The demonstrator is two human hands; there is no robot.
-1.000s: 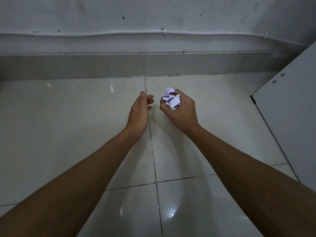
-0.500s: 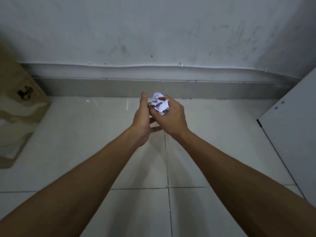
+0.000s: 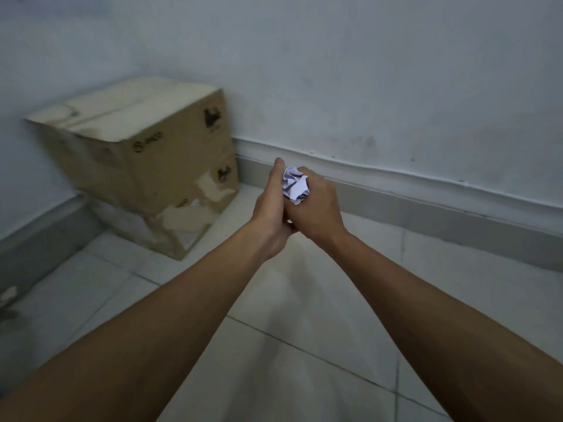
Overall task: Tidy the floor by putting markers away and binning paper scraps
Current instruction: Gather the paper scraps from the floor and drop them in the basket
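A crumpled wad of white paper scraps (image 3: 295,184) sits between my two hands, held out in front of me above the tiled floor. My right hand (image 3: 316,208) wraps around it from the right and below. My left hand (image 3: 271,211) presses flat against its left side, fingers straight and pointing forward. Both hands touch each other under the wad. No markers and no bin are in view.
Two stacked brown cardboard boxes (image 3: 143,153) stand in the corner at the left, the lower one torn. A grey skirting (image 3: 426,214) and a white cable run along the wall behind. Pale floor tiles (image 3: 304,345) lie below my arms.
The view has swung left, bringing the cardboard boxes into sight and losing the white panel on the right. My left hand has closed in against the paper wad held by my right hand.
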